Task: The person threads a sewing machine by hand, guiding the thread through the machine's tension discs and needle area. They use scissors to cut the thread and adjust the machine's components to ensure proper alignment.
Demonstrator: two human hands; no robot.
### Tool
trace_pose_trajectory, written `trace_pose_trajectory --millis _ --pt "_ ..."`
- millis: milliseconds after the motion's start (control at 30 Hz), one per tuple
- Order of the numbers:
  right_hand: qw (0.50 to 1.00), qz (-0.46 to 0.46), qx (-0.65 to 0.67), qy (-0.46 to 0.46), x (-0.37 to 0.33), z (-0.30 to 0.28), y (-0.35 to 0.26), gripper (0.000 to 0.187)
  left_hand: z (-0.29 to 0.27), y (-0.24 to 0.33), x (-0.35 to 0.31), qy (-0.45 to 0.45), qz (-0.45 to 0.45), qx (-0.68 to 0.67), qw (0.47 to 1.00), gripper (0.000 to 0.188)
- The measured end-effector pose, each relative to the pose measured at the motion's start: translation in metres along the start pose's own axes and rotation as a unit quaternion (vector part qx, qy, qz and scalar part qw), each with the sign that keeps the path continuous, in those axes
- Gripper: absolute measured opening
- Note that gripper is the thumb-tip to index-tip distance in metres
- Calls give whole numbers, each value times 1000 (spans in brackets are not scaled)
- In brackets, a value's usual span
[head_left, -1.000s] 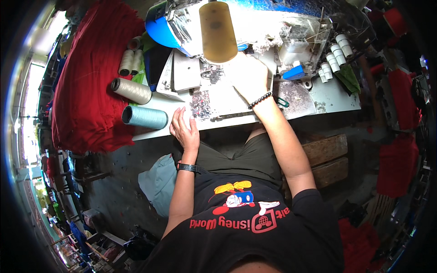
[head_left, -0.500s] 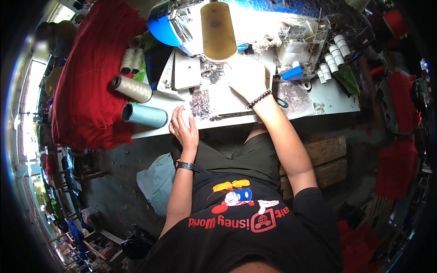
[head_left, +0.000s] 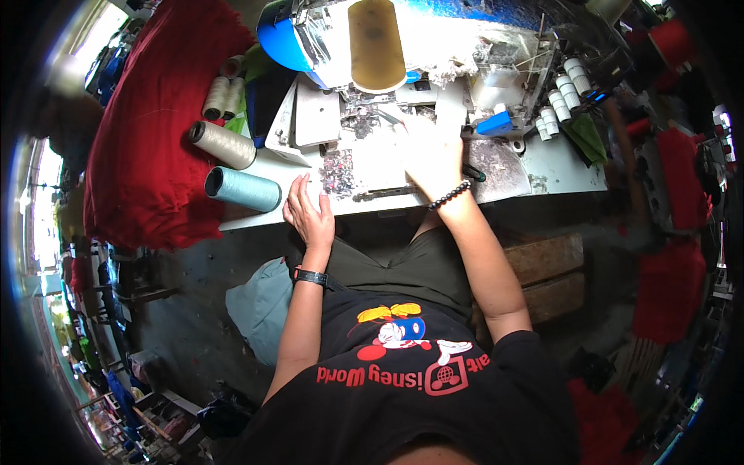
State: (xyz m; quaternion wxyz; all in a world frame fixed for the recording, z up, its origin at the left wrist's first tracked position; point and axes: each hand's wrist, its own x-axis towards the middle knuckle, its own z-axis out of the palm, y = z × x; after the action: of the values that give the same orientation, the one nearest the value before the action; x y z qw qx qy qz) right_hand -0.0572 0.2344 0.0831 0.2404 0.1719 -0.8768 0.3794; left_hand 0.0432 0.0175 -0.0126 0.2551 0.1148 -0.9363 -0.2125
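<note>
Right hand (head_left: 434, 155) cleared yellow cylinder (head_left: 377, 46); grip unclear. Left hand (head_left: 311, 222) uncurled beside teal spool (head_left: 243, 190).

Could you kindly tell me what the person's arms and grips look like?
The sleeves are short and black. The left arm has a dark wristband; the right arm, a bracelet of round black beads. The left grip and glare-washed right grip are gloveless.

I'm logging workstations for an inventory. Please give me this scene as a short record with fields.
Left hand: fingers extended, at the edge of the white tabletop, right of a pale-blue cylindrical thread spool
Right hand: further forward, over the tabletop, washed out by glare; grip unclear
Wrists: black wristband left, black beaded bracelet right
Far left: heaped red fabric
Right side: small white cylinders, blue wedge-shaped piece
</note>
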Motion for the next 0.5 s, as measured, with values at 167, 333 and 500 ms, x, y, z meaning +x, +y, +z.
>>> trace_pose_trajectory --millis 167,333,500 --pt "984 -50 -163 -58 6 4 -12 27 -2 0 0 -1 -4 -17 1000 50" --pt "984 -42 -167 -47 6 4 -17 32 -4 -1 0 -1 4 -26 1000 51" --pt "988 -4 -138 -62 8 -2 -20 36 -3 -1 1 -2 5 -27 1000 52"
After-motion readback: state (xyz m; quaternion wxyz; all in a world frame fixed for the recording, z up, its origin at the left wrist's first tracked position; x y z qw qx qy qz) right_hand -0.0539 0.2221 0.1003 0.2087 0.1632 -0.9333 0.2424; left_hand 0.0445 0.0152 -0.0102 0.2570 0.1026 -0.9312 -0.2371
